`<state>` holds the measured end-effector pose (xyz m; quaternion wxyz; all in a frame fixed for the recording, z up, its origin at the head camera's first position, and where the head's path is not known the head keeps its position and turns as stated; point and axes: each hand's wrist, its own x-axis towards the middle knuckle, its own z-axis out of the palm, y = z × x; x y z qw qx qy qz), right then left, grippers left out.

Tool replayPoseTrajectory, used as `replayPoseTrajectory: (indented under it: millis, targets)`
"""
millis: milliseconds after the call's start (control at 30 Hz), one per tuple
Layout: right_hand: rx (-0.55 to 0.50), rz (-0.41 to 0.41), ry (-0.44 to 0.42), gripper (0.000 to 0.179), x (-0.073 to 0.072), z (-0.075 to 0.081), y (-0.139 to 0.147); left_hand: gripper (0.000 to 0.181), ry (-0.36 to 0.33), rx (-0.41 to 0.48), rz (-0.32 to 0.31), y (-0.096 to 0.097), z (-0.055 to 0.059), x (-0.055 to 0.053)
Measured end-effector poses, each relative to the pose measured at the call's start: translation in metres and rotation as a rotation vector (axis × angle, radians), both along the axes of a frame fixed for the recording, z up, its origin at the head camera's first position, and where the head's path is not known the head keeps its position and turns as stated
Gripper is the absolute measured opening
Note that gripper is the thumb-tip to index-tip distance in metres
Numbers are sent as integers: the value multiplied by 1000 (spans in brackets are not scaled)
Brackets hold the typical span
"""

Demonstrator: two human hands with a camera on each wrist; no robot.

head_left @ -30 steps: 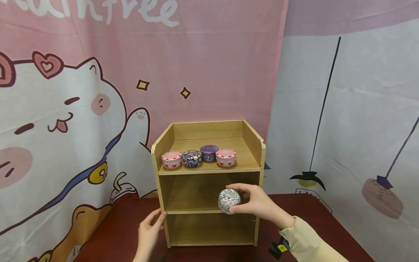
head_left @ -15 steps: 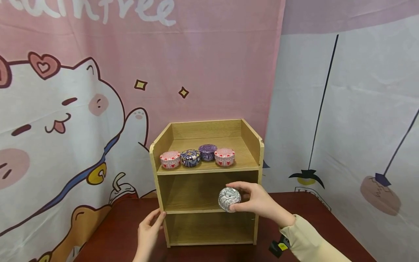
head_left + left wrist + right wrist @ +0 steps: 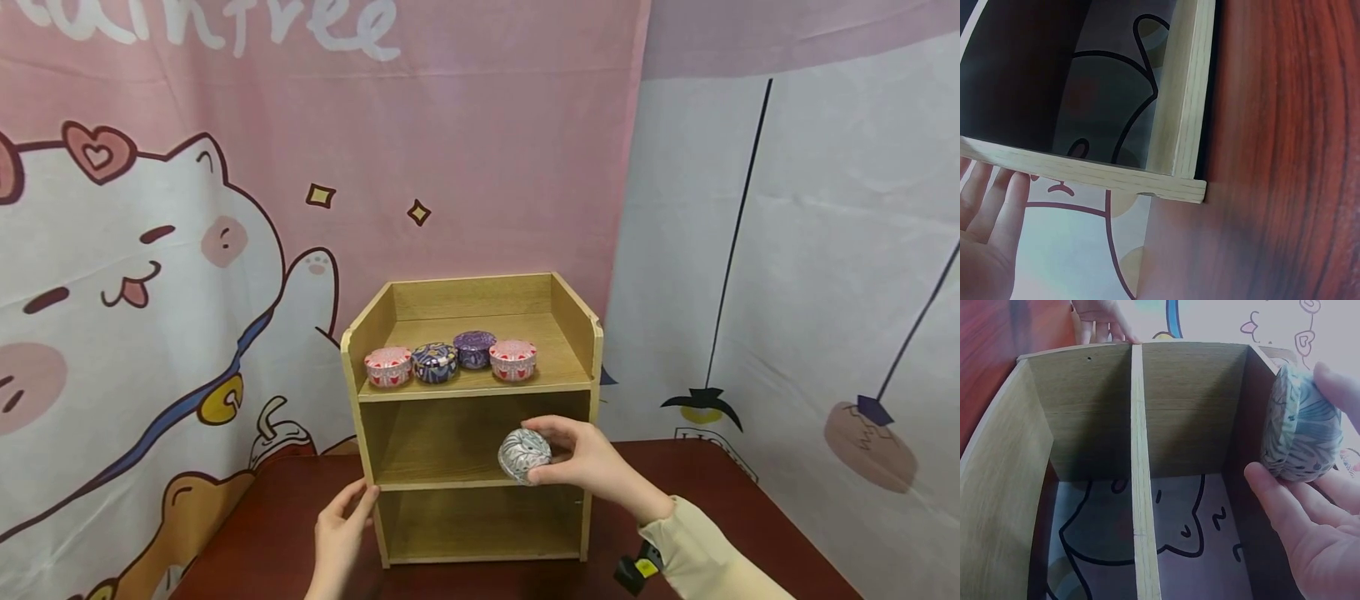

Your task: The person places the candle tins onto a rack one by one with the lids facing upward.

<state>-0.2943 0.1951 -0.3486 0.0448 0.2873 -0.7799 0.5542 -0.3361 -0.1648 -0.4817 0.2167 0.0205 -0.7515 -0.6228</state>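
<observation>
My right hand holds a small round tin with a grey-white leaf pattern by its rim, thumb and fingers on opposite sides. In the head view the tin is tilted in front of the middle compartment of a wooden shelf. The right wrist view shows the same tin close up beside the shelf boards. My left hand touches the shelf's left side panel near the middle board. Its fingers lie straight against the panel's outer face in the left wrist view.
On the top shelf stand a pink-and-red tin at the left, a blue-and-yellow tin, a purple tin slightly behind, and another pink-and-red tin. The shelf rests on a dark red table before a printed cloth.
The leaf-patterned tin has turned a little in my right hand, so it tilts more. My left hand stays against the shelf side. The head view has shifted slightly.
</observation>
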Motion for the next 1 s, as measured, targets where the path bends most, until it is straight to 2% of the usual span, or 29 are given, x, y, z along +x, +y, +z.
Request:
replayPoseTrajectory:
  millis: [200, 500, 833, 1000]
  targets:
    - [37, 15, 16, 69, -1, -2, 0, 39, 19, 6, 1, 1, 2, 2]
    - [57, 42, 8, 68, 0, -1, 0, 36, -15, 7, -13, 2, 11, 8]
    - [56, 55, 50, 62, -1, 1, -2, 38, 44, 23, -9, 1, 2, 2]
    - [22, 57, 37, 62, -1, 1, -1, 37, 41, 22, -1, 1, 1, 1]
